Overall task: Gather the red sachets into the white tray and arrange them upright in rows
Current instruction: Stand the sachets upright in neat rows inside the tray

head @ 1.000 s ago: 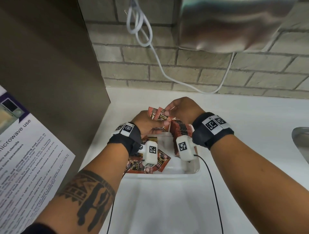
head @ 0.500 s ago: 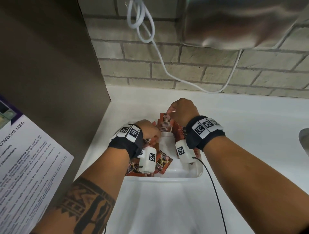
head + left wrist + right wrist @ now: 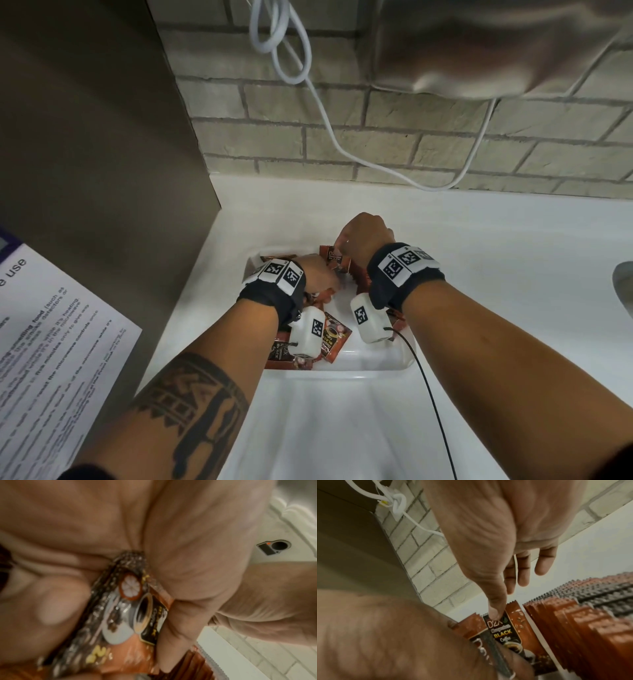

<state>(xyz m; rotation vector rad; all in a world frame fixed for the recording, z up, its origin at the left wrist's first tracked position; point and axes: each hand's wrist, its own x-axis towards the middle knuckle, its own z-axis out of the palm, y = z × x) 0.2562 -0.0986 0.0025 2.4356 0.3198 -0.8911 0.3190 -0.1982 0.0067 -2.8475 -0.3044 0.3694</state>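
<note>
The white tray (image 3: 342,373) sits on the white counter, with several red sachets (image 3: 337,337) lying loose at its near left. My left hand (image 3: 332,279) is low in the tray and grips a small bundle of red sachets (image 3: 130,615). My right hand (image 3: 339,249) is just beyond it at the tray's far side. Its thumb (image 3: 494,613) pinches the top edge of one upright red sachet (image 3: 508,632). A packed row of upright sachets (image 3: 573,622) stands to the right of that one. My wrists hide much of the tray's middle.
A brown panel (image 3: 102,137) stands along the left with a printed notice (image 3: 51,342) on it. The brick wall (image 3: 411,137) behind carries a white cable (image 3: 325,113). A metal appliance (image 3: 496,44) hangs top right, and a sink rim (image 3: 623,284) shows at the right edge.
Both hands have come down from above the tray into it. The right hand has drawn one sachet off the left hand's bundle and lowered it beside the upright row.
</note>
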